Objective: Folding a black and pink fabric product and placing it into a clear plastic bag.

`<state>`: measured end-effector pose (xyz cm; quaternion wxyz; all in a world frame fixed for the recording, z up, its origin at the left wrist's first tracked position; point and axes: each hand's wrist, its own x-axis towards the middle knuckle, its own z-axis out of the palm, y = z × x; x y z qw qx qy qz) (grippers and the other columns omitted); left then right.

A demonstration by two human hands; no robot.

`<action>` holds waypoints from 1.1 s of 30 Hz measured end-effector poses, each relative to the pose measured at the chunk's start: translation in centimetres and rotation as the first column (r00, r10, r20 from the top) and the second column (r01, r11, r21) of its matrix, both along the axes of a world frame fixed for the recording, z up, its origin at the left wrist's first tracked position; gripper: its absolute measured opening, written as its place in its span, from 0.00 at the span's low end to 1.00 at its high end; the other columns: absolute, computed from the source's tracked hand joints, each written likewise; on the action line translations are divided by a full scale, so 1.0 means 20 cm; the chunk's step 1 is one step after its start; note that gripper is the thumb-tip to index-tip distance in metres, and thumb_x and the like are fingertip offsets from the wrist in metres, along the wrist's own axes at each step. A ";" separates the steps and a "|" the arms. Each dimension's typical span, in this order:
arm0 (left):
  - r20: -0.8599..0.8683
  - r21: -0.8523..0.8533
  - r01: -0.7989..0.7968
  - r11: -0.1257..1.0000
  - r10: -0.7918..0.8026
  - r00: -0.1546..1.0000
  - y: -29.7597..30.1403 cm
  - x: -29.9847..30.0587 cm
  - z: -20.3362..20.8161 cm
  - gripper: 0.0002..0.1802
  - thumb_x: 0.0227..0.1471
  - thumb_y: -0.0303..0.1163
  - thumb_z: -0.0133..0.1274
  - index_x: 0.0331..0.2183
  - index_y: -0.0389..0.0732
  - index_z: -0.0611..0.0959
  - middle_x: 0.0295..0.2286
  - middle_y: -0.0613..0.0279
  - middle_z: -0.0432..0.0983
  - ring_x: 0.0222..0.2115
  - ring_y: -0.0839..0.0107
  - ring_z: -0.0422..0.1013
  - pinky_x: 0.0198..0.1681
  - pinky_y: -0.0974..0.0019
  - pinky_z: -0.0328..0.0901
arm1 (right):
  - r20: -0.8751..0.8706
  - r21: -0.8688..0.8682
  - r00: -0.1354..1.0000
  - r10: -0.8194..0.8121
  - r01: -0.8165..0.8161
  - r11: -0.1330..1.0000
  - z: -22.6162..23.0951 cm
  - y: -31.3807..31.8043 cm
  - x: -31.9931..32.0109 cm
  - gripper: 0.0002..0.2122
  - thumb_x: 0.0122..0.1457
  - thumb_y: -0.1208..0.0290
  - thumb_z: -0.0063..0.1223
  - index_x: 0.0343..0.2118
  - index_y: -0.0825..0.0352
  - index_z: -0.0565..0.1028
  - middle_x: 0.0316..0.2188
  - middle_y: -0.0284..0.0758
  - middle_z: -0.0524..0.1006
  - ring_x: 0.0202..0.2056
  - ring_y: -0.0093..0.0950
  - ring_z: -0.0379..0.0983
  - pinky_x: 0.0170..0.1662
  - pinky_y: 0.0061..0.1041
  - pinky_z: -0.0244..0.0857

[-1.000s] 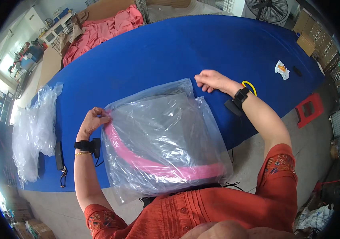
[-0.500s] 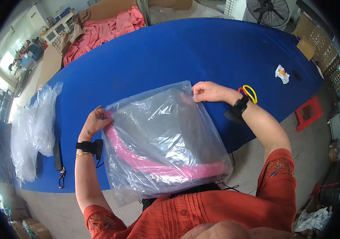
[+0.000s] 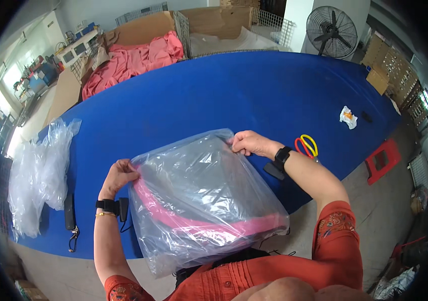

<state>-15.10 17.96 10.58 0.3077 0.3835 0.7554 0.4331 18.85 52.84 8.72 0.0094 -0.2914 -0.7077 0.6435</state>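
Observation:
In front of my body a clear plastic bag [image 3: 209, 175] lies partly on the blue-covered table and hangs over its near edge. Inside it is a grey, boxy item with a pink band [image 3: 184, 221] curving along its left and near sides. My left hand [image 3: 120, 175] pinches the bag's far left corner, where some pink shows under the fingers. At the far right corner, my right hand [image 3: 252, 143] pinches the bag's edge between thumb and fingers. What exactly lies inside the grey item cannot be made out through the shiny plastic.
Several clear plastic bags [image 3: 40, 183] lie heaped at the table's left, beside a black strap-like object [image 3: 70, 213]. Scissors with red and yellow handles [image 3: 308, 146] rest right of my right hand. Farther off are crumpled white paper [image 3: 348, 118], a red stool [image 3: 382, 161] and a fan [image 3: 331, 32].
My head view has tilted up, so the table sits lower in the picture. My right hand has come slightly inward with the bag's corner; both hands keep their pinch.

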 end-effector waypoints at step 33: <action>-0.936 0.118 0.238 0.964 0.028 0.351 -0.53 1.15 -0.04 0.11 0.42 0.22 0.57 0.33 0.40 0.83 0.34 0.57 0.78 0.42 0.49 0.73 0.49 0.51 0.70 | -0.200 0.922 0.959 0.201 0.115 0.370 0.27 -0.58 1.02 0.12 0.43 0.90 0.53 0.31 0.67 0.76 0.34 0.39 0.77 0.38 0.42 0.77 0.38 0.35 0.71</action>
